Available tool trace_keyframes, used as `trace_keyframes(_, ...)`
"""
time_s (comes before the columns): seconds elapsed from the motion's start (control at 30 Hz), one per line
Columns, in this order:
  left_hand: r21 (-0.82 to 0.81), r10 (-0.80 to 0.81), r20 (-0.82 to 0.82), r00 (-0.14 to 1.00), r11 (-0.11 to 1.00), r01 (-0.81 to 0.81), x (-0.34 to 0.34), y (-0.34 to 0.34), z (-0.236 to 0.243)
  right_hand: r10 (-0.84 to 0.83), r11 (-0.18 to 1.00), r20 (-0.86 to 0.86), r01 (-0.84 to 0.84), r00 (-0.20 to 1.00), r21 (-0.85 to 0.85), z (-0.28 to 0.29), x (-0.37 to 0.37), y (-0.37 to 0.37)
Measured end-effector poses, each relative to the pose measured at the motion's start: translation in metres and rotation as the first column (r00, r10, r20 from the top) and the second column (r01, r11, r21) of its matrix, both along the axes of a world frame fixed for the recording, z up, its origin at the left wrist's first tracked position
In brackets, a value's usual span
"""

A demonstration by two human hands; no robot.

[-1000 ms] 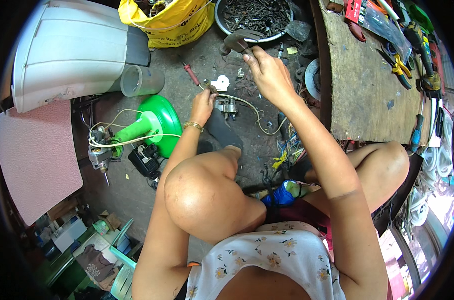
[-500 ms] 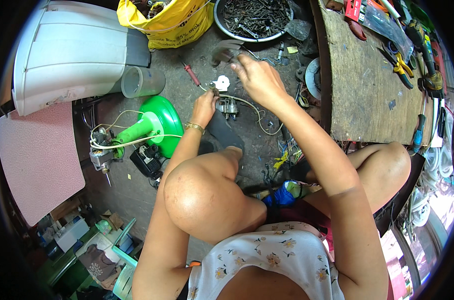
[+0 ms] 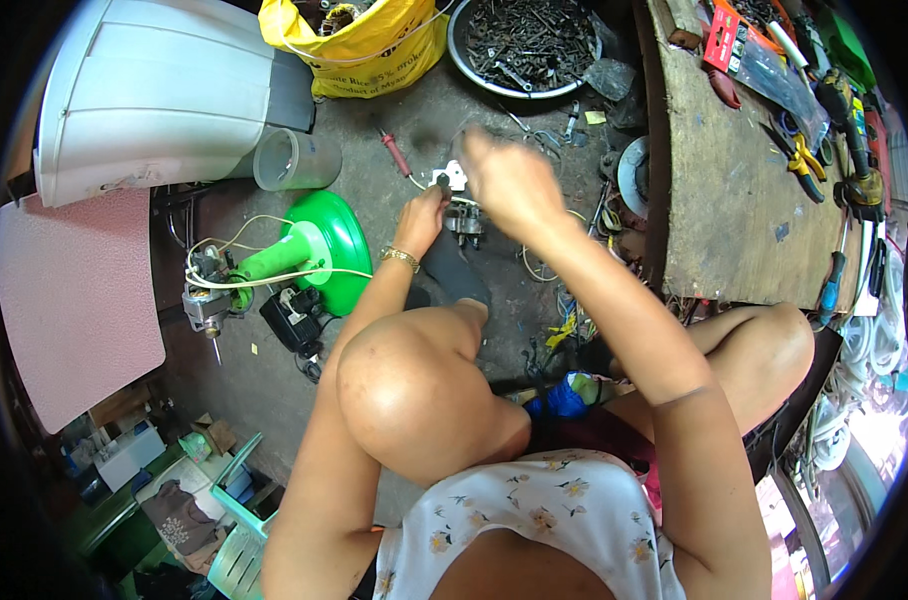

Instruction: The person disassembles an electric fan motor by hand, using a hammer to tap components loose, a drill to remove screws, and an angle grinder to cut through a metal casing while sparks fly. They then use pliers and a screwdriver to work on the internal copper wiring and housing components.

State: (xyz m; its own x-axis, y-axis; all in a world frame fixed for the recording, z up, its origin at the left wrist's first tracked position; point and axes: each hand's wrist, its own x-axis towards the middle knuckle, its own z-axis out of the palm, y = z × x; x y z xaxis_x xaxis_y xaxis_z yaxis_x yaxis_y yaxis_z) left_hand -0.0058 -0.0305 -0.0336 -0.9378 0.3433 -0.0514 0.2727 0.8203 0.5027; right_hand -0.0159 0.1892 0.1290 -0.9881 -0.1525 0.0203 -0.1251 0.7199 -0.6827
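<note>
Left hand (image 3: 421, 213) pinching the small metal motor part (image 3: 465, 222) on the floor just beside its fingertips, with the right hand (image 3: 509, 180), blurred so its grip cannot be told, raised just above that part, a red-handled screwdriver (image 3: 395, 154) and green fan base (image 3: 319, 250) lying to the left.

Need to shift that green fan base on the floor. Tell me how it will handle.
The green fan base lies tipped on its side, so its round foot may roll. It looks like light plastic. The white wires looped round its neck would likely drag along.
</note>
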Motion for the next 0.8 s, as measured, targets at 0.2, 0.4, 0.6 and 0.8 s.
trace_keyframes(0.2, 0.105, 0.157, 0.152, 0.976, 0.979, -0.174, -0.008, -0.009, -0.005, -0.075, 0.966, 0.183, 0.117, 0.980, -0.231, -0.021, 0.003, 0.022)
trace_keyframes(0.4, 0.288, 0.239, 0.252, 0.938, 0.907, -0.308, -0.018, -0.013, -0.006, -0.262, 0.912, 0.146, 0.294, 0.954, -0.284, -0.016, -0.020, 0.049)
trace_keyframes(0.6, 0.127, 0.102, 0.064, 0.993, 0.986, -0.110, -0.011, -0.003, 0.000, -0.221, 0.914, 0.219, 0.280, 0.950, -0.293, -0.042, 0.001, 0.037)
trace_keyframes(0.8, 0.102, 0.079, 0.134, 0.988, 0.990, -0.093, -0.009, -0.006, 0.000, -0.212, 0.907, 0.231, 0.279, 0.950, -0.316, -0.044, 0.006, 0.031)
